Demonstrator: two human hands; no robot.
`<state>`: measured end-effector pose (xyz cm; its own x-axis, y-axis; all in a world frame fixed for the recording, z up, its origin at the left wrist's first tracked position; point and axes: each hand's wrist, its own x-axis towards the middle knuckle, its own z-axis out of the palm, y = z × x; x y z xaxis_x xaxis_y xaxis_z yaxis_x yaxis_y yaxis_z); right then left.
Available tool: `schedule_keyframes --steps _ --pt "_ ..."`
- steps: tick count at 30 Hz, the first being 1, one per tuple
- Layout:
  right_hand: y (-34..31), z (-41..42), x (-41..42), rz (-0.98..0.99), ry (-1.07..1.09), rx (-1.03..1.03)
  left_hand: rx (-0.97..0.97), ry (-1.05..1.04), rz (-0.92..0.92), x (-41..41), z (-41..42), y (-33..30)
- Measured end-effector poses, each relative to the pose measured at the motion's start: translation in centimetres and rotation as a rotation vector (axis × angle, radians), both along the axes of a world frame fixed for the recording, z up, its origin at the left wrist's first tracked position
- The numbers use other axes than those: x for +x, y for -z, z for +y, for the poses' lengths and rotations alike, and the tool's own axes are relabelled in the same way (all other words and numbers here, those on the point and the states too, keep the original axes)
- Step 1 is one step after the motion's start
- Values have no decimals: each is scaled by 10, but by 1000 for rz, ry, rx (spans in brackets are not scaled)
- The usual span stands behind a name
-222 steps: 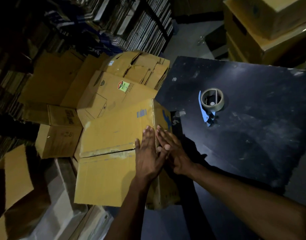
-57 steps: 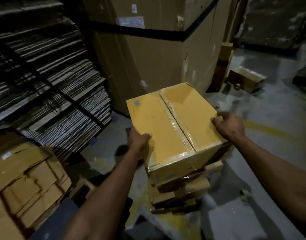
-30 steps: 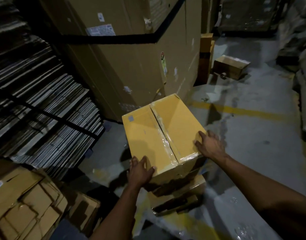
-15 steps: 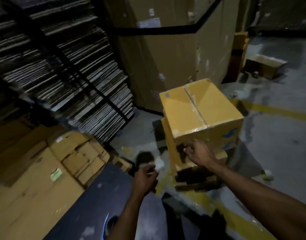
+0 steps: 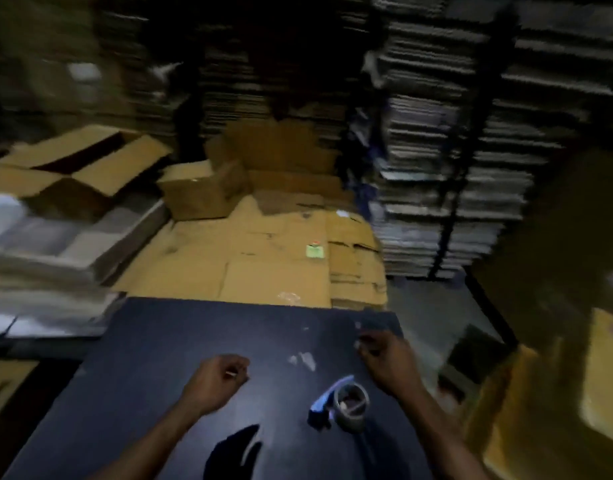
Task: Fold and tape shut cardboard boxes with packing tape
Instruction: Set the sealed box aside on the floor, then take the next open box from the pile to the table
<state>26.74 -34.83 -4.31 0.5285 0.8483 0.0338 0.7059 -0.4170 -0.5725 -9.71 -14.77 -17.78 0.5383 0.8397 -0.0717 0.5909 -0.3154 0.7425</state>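
dim storeroom with strapped bundles of flat cardboard behind a dark table (image 5: 152,358). flattened boxes (image 5: 274,258) lie at frame centre, just beyond the table's far edge, straight ahead of both hands. left hand (image 5: 213,382) and right hand (image 5: 390,363) hover loosely curled over the table, holding nothing; tape dispenser (image 5: 346,405) sits just below the right hand, the nearer one.
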Motion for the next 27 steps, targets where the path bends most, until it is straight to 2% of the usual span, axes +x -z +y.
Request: schedule_keyframes --steps 6,11,15,21,27 --pt "-41 159 -57 28 -347 76 116 -383 28 -89 20 -118" --pt "-60 248 -124 33 -520 89 106 -505 28 -151 57 -151" --pt "-70 308 -184 -70 -629 64 101 -494 12 -190 113 -152" --pt "-77 434 -273 -237 -665 35 100 -497 -89 -258 288 -123" --pt "-65 621 -377 -393 -691 58 234 -445 60 -342 512 -60"
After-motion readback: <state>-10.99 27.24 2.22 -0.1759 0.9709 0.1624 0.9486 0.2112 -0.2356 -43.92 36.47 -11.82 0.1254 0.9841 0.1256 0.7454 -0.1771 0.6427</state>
